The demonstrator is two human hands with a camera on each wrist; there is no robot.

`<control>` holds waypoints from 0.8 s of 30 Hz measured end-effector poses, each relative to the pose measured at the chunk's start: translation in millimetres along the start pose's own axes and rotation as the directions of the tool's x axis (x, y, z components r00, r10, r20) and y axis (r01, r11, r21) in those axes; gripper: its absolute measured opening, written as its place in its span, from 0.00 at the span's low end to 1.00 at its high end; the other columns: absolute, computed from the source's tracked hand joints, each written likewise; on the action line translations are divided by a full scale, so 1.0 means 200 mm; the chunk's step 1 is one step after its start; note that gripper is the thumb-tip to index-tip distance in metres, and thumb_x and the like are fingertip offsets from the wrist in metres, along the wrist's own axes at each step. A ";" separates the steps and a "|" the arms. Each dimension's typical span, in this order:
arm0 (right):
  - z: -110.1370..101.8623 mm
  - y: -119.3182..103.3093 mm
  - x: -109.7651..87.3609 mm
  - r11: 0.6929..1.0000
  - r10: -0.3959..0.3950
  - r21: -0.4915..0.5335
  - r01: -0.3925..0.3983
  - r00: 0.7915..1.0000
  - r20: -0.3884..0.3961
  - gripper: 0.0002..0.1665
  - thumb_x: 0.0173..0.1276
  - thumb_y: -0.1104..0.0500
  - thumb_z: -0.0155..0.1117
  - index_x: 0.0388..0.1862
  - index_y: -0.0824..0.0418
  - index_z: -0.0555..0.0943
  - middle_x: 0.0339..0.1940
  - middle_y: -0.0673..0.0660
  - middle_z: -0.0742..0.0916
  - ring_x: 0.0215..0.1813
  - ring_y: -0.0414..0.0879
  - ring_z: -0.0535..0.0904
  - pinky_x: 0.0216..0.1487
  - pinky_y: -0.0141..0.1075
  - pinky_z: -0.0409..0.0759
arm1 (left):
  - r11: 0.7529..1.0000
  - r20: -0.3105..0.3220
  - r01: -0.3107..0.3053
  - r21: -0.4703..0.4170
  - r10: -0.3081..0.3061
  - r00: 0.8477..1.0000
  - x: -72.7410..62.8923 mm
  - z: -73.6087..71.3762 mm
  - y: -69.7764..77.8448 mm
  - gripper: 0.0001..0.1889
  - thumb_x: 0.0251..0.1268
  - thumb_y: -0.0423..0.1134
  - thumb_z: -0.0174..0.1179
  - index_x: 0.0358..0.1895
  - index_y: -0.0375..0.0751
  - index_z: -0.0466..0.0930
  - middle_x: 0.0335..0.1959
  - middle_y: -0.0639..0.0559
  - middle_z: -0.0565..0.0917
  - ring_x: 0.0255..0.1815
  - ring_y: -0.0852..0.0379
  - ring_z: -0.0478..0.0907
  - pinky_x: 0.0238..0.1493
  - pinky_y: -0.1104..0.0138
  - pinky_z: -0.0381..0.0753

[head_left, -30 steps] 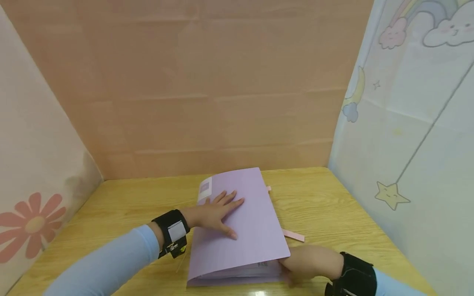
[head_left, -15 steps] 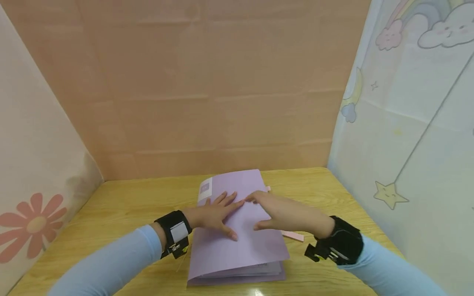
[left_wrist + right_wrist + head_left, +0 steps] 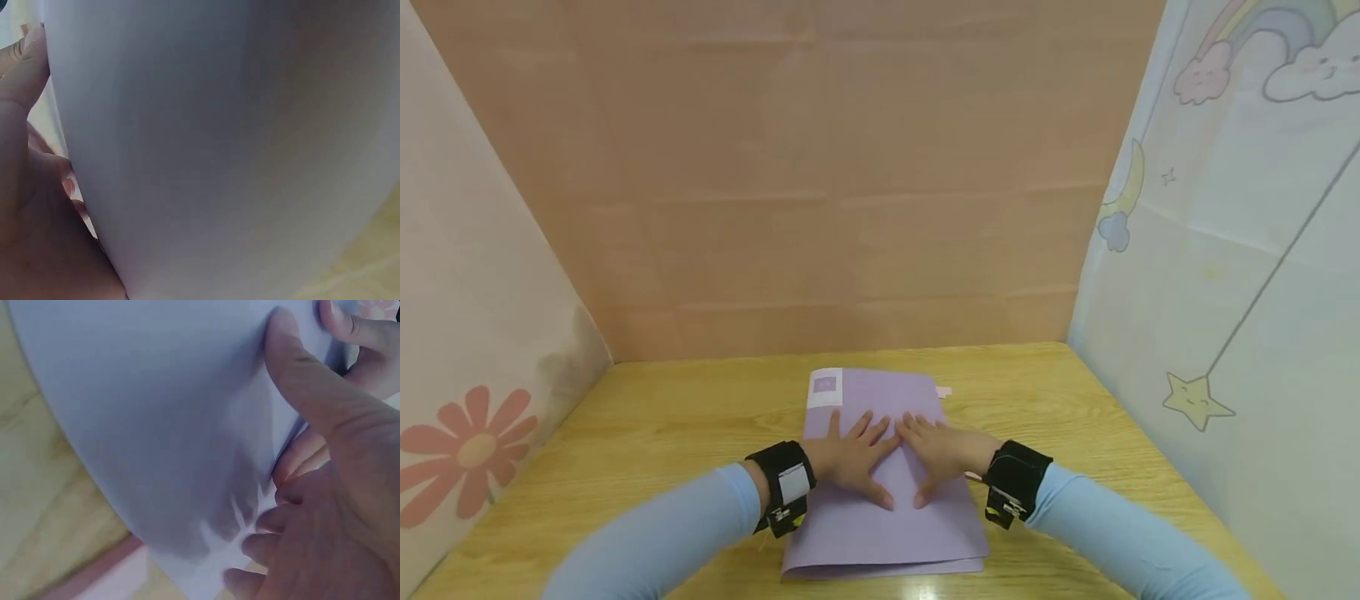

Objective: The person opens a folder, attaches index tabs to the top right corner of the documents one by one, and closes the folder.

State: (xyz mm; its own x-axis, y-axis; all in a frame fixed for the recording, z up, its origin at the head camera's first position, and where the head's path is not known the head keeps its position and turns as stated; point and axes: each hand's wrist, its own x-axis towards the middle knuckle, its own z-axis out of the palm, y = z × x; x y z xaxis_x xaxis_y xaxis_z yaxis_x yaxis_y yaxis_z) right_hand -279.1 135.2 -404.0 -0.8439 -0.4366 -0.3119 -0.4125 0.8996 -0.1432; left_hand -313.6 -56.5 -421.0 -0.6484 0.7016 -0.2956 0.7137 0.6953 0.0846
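Observation:
A purple folder [image 3: 880, 533] with a white label at its far left corner lies closed on the wooden table. On its cover rests my left hand [image 3: 856, 461], fingers spread and straight. Beside it my right hand [image 3: 938, 454] presses the cover too, its fingertips meeting those of the left near the middle. The right wrist view shows the thumb [image 3: 294, 356] and fingertips of the right hand against the cover, with the left hand [image 3: 369, 344] behind. In the left wrist view the folder's cover [image 3: 206, 137] bulges and fills most of the picture.
A pink tab [image 3: 943, 392] sticks out past the folder's far right edge, and a pink strip [image 3: 106, 575] shows beside it in the right wrist view. The wooden table [image 3: 685, 408] is bounded by a brown backdrop [image 3: 850, 208] and printed side panels.
My right hand has come from the folder's near right corner up onto the cover beside the left hand. The cover now lies flatter, and the papers inside no longer show.

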 end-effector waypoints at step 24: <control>-0.07 0.00 0.02 0.999 0.033 0.006 -0.034 0.997 0.065 0.70 0.46 0.37 0.77 0.77 0.64 0.50 0.78 0.67 0.56 0.78 0.58 0.54 0.74 0.48 0.56 | 1.000 0.083 -0.007 0.003 0.007 0.997 0.02 -0.10 -0.01 0.48 0.55 0.71 0.57 0.77 0.61 0.47 0.80 0.53 0.43 0.80 0.45 0.36 0.71 0.37 0.37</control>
State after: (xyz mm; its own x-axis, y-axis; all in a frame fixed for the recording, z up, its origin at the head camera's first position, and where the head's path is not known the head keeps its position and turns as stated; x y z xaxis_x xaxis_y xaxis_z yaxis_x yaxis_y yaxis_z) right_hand -286.5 133.0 -392.1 -0.8331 -0.4049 -0.3769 -0.3816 0.9139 -0.1385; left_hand -323.9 -52.2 -404.2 -0.6195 0.6909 -0.3727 0.7191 0.6899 0.0837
